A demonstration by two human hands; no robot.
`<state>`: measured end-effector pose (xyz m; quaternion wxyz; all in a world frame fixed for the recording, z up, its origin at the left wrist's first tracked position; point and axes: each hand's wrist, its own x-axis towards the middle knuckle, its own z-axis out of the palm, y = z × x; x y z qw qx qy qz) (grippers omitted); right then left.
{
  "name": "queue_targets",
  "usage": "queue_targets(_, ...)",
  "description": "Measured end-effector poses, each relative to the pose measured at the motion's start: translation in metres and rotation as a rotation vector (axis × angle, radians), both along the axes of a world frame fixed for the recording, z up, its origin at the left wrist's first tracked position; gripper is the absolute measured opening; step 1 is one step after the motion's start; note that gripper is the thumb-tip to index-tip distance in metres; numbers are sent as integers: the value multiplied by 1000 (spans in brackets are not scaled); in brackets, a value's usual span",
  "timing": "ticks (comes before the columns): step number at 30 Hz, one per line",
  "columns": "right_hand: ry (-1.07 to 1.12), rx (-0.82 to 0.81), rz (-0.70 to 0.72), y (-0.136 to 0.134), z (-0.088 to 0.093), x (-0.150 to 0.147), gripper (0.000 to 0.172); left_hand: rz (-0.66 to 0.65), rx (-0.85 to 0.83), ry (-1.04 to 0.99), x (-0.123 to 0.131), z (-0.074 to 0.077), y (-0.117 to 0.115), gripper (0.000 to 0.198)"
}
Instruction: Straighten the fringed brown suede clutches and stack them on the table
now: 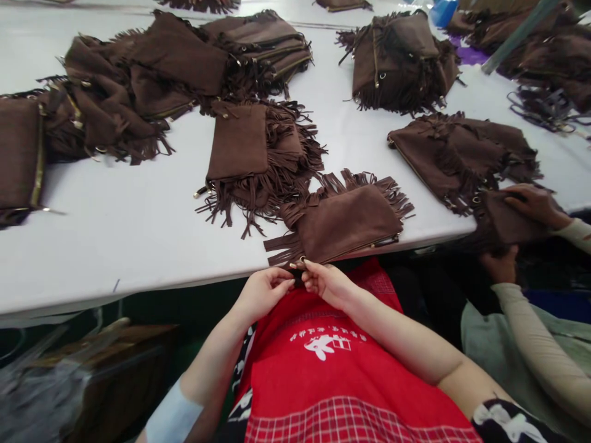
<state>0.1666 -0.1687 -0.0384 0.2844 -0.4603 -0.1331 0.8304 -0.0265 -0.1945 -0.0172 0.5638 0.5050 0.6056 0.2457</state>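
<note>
A brown suede fringed bag (344, 221) lies at the near edge of the white table (115, 227), one corner hanging over the edge. My left hand (263, 292) and my right hand (325, 282) meet just below that corner, both with fingers pinched together. They pinch at the bag's corner by a small metal ring (302, 259). Fringe strips hang beside my fingertips. A red apron (332, 363) covers my lap under the hands.
Several more brown fringed bags lie in piles: one (258, 154) just behind mine, heaps (138, 86) at back left and another (399, 61) at back right. At the right a co-worker's hands (530, 206) hold a bag (503, 224). A box (92, 369) sits below the table's left.
</note>
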Motion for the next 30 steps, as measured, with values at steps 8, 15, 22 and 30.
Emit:
queue_targets(8,-46,34,-132,-11,23,-4,38,122,157,-34,5,19,-10,33)
queue_targets(15,-15,120,-123,-14,34,-1,40,57,152,-74,13,25,-6,26)
queue_targets(22,-86,246,-132,-17,30,-2,39,74,101,-136,18,30,-6,26)
queue_targets(30,-238,369,-153,-18,23,-1,39,59,24,-183,22,30,-6,27)
